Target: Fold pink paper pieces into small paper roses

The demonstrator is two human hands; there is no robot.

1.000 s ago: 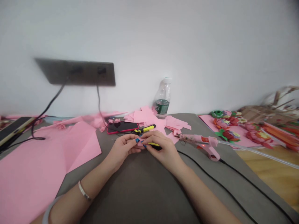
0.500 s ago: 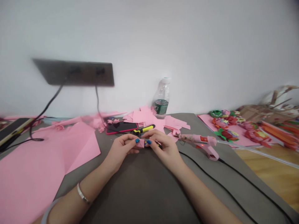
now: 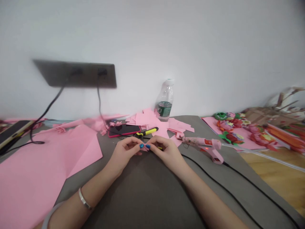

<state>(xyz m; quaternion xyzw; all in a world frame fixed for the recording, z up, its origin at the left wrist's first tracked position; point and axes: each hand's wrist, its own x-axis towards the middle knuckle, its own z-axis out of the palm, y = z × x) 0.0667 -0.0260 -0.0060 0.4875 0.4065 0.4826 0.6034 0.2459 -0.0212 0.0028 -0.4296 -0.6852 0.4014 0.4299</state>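
Between my two hands is a small piece of pink paper (image 3: 145,148), mostly covered by my fingers. My left hand (image 3: 127,152) pinches its left side with thumb and fingertips. On its right side, my right hand (image 3: 166,151) is closed the same way, and the two thumb tips almost meet. Just behind my hands lie yellow-and-black pliers (image 3: 149,131), partly hidden by my fingers. A phone with a pink edge (image 3: 124,129) rests behind my left hand. Small cut pieces of pink paper (image 3: 145,119) are piled farther back.
A pink glue gun (image 3: 202,143) with a red light lies right of my hands, its black cord (image 3: 252,181) running to the front. A bottle (image 3: 165,103) stands by the wall. Large pink paper (image 3: 40,168) covers the left; colourful paper flowers (image 3: 233,127) lie at right.
My right hand has moved slightly left, bringing the thumbs closer together over the pink paper. Less of the paper shows, and it looks folded or bent. Everything else is still.
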